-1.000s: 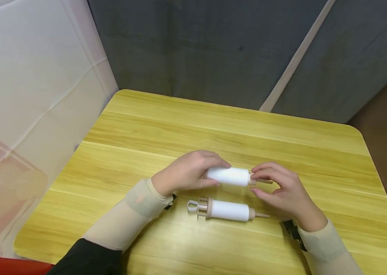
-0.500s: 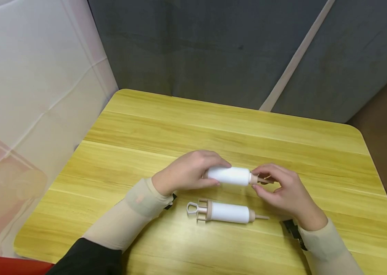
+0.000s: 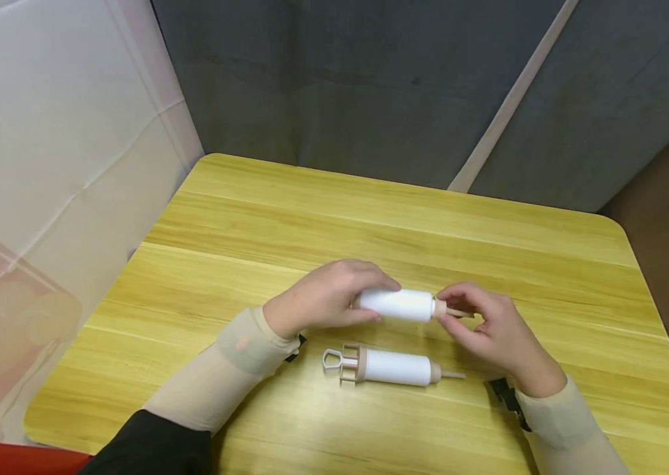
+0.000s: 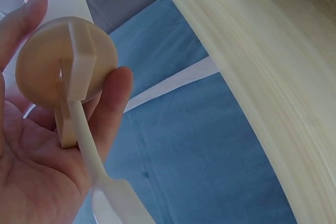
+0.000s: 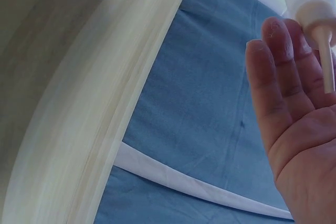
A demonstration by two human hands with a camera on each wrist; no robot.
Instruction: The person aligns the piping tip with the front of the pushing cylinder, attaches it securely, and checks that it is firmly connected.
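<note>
A large syringe with a white barrel [image 3: 402, 305] lies sideways in my left hand [image 3: 331, 295], gripped round its rear part by thumb and fingers. Its beige nozzle cap [image 3: 440, 309], with a thin tip, points right. My right hand [image 3: 489, 326] pinches that cap between thumb and index finger. The left wrist view shows the beige flange [image 4: 39, 61] and pale plunger rod [image 4: 88, 140] at the rear end. In the right wrist view, the slim nozzle [image 5: 326, 59] extends over the right palm. A second, similar syringe [image 3: 396, 367] lies nearer on the table, its loop handle to the left.
Both hands are over the wood-patterned table [image 3: 251, 218]. Behind it hangs a dark curtain [image 3: 340, 86] with a pale diagonal strip [image 3: 507, 112]. A light cloth [image 3: 61, 132] borders the left side, and something red [image 3: 14, 458] shows at lower left.
My right thumb and index finger have closed onto the nozzle cap. The cap sits slightly farther right, with a bit of white neck showing. My left hand has barely moved.
</note>
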